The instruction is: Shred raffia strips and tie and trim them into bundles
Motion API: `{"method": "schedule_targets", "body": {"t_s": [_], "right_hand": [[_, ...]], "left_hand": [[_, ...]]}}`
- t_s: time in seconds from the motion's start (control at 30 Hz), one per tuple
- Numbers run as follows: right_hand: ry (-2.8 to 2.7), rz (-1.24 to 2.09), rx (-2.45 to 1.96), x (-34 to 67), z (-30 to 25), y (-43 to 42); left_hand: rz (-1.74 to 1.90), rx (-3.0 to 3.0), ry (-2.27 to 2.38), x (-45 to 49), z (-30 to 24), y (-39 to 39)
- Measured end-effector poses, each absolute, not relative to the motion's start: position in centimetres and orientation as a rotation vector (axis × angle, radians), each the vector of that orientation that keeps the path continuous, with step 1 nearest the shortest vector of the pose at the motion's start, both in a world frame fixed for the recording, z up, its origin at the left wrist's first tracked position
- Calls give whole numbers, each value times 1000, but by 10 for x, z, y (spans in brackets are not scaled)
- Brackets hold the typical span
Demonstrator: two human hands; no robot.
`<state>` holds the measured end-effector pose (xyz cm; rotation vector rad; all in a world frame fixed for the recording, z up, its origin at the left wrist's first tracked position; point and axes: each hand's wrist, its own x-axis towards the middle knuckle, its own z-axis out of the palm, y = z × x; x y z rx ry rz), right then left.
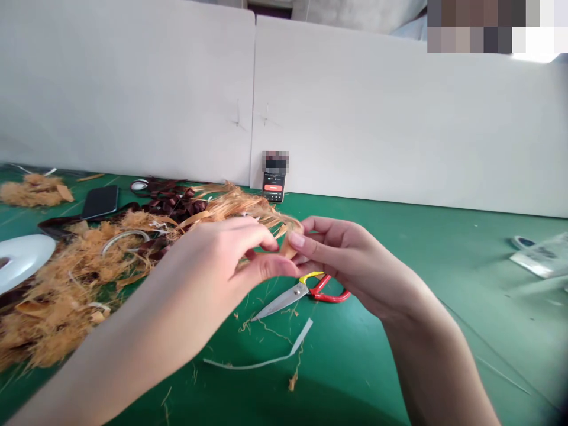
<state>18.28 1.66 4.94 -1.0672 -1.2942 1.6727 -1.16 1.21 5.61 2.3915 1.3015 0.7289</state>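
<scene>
Above the table's middle, my two hands meet at a tan strip (289, 244) that looks like ribbon or raffia. My right hand (344, 251) pinches it between thumb and fingers. Curled in from the other side, my left hand (246, 251) has its thumb and fingers closed at the strip; part of the grip is hidden. Just below the hands lie scissors (297, 291) with red and yellow handles. A thin pale strip (252, 364) rests in front of them. Behind my left hand spreads a bundle of tan fibres (235, 204).
Frayed tan fibre piles (71, 284) and dark brown ribbon (173, 207) cover the left side. There too are a white ring-shaped spool (33, 254) and a dark phone (101, 202). Another phone (274, 186) leans against the white partition (399, 118). A clear packet (544, 257) lies far right.
</scene>
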Motion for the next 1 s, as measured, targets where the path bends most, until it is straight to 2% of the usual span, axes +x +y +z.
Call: {"method": "schedule_targets", "body": {"t_s": [0.43,1.0], "right_hand": [[-1293,1530,-1074,181,48,15],[-1262,1530,-1075,181,50,10]], "left_hand": [[553,2228,1398,-10,51,15],[758,2100,1340,-7,59,17]]}}
